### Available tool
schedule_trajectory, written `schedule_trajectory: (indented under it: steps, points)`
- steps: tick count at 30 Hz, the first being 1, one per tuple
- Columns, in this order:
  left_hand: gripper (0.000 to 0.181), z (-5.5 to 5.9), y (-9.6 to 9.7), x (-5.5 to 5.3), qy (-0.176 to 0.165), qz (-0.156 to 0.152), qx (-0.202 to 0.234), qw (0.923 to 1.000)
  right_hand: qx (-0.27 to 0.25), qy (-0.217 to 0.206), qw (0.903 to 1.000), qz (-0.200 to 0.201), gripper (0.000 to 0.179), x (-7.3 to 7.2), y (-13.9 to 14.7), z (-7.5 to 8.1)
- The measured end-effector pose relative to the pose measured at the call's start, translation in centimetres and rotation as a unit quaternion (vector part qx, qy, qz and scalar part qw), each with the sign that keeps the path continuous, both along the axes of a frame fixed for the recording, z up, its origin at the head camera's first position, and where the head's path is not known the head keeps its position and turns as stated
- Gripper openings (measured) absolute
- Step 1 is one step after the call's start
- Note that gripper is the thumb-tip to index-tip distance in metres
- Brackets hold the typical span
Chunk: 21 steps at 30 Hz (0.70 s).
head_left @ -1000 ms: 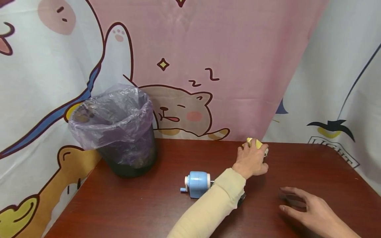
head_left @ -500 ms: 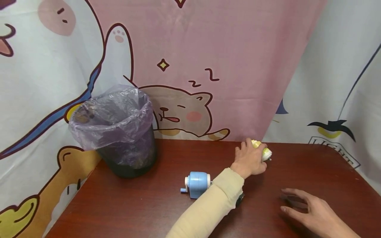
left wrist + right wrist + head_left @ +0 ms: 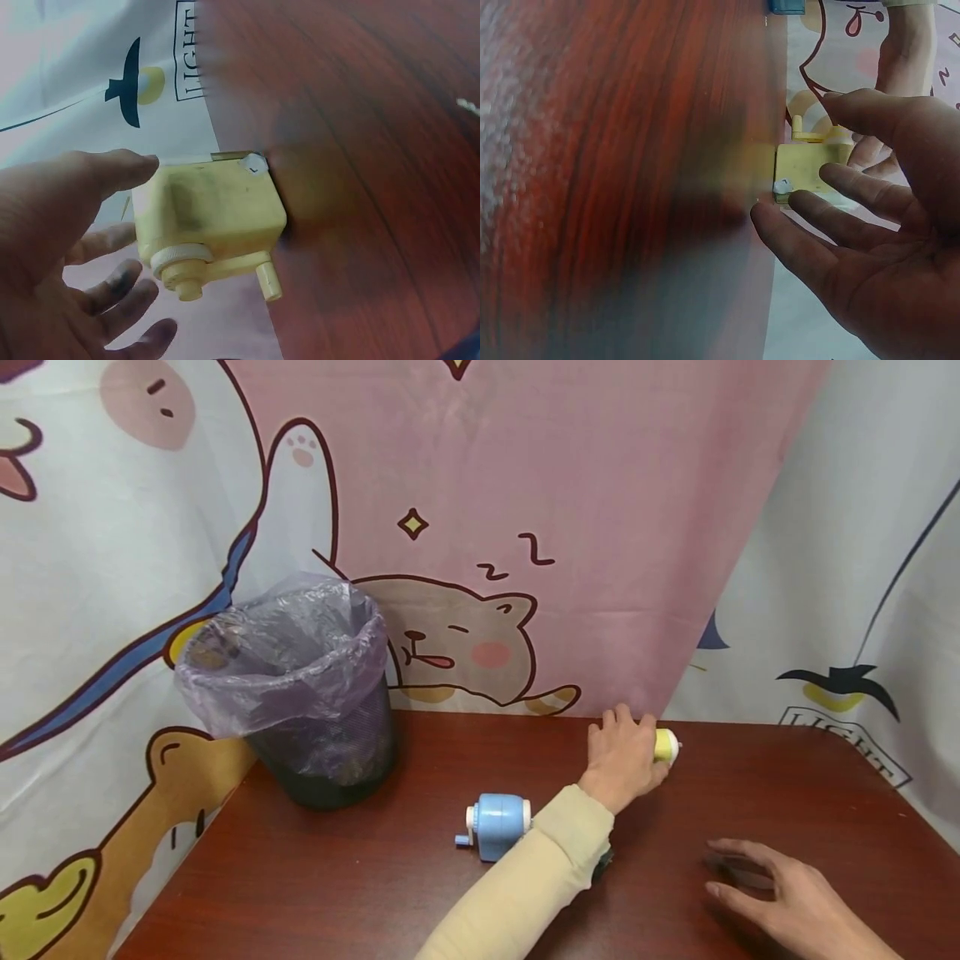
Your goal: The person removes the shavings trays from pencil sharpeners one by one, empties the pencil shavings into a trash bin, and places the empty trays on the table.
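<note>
A yellow crank pencil sharpener (image 3: pixel 664 746) stands near the back edge of the table. My left hand (image 3: pixel 621 756) is just left of it, with the fingers spread and loosely straight. The left wrist view shows the thumb tip at one edge of the sharpener (image 3: pixel 217 202) and the other fingers beside it, not wrapped round it. Whether the thumb touches it I cannot tell. My right hand (image 3: pixel 795 893) hovers at the right front, fingers apart and holding nothing. In the right wrist view the sharpener (image 3: pixel 810 166) appears beyond those fingers.
A light blue crank sharpener (image 3: pixel 501 827) stands mid-table, left of my left sleeve (image 3: pixel 525 885). A dark object (image 3: pixel 602 864) is mostly hidden under that sleeve. A mesh bin (image 3: pixel 337 752) with a purple bag is at the back left. A printed cloth (image 3: pixel 600 527) hangs behind.
The yellow sharpener has turned from slanted to about level beside my left hand. The left fingers have drawn slightly leftward and loosened from it. My right hand has barely moved.
</note>
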<state>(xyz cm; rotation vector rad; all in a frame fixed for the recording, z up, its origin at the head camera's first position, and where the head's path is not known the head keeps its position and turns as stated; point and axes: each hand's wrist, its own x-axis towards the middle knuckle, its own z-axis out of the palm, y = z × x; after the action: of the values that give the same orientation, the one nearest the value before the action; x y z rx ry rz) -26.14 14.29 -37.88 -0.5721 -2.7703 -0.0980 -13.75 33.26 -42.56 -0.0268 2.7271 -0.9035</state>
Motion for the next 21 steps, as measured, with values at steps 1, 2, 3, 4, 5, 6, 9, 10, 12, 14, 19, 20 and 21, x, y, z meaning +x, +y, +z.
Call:
schedule_trajectory:
  steps: [1,2,3,4,5,6,9,10,12,14,19,20,21]
  points:
    - [0.049,0.0,0.1,0.0,0.004,-0.002,0.003,1.0,-0.001,0.0,1.0,0.0,0.073,0.0,0.0,0.0]
    - [0.051,0.0,0.2,0.0,0.005,-0.008,0.007,0.9999,-0.002,-0.001,1.0,-0.001,0.073,0.1,0.0,0.0]
    - [0.051,-0.1,0.3,0.0,0.005,-0.015,0.011,0.9998,-0.002,-0.001,1.0,-0.001,0.073,0.1,0.1,0.0]
    - [0.051,-0.2,0.4,0.0,0.004,-0.022,0.013,0.9997,-0.001,-0.001,1.0,-0.001,0.073,0.1,0.1,0.0]
    - [0.051,-0.3,0.5,0.0,0.001,-0.029,0.016,0.9994,0.0,0.0,1.0,-0.001,0.073,0.2,0.1,0.0]
    - [0.051,-0.5,0.6,0.0,-0.002,-0.038,0.017,0.9991,0.002,0.002,1.0,-0.001,0.073,0.2,0.1,0.0]
    - [0.05,-1.0,0.6,0.0,-0.005,-0.056,0.009,0.9984,0.009,0.008,0.9999,0.002,0.072,0.3,0.1,0.0]
    - [0.05,-1.1,0.6,0.0,-0.005,-0.061,0.003,0.9982,0.011,0.009,0.9999,0.002,0.072,0.3,0.1,0.0]
    - [0.051,-1.4,0.7,0.0,-0.002,-0.069,-0.009,0.9975,0.016,0.011,0.9998,0.004,0.072,0.3,0.2,-0.1]
    - [0.053,-1.5,0.7,0.1,0.001,-0.078,-0.023,0.9967,0.02,0.011,0.9997,0.006,0.071,0.2,0.2,-0.1]
    - [0.063,-1.8,1.1,0.0,-0.002,-0.095,-0.066,0.9934,0.015,0.01,0.9998,0.005,0.071,0.1,0.1,-0.1]
    - [0.063,-1.9,1.1,0.0,-0.003,-0.097,-0.073,0.9927,0.012,0.01,0.9999,0.004,0.071,0.1,0.0,-0.1]
    - [0.062,-1.9,1.2,0.0,-0.002,-0.098,-0.079,0.9921,0.009,0.009,0.9999,0.004,0.071,0.1,0.0,-0.1]
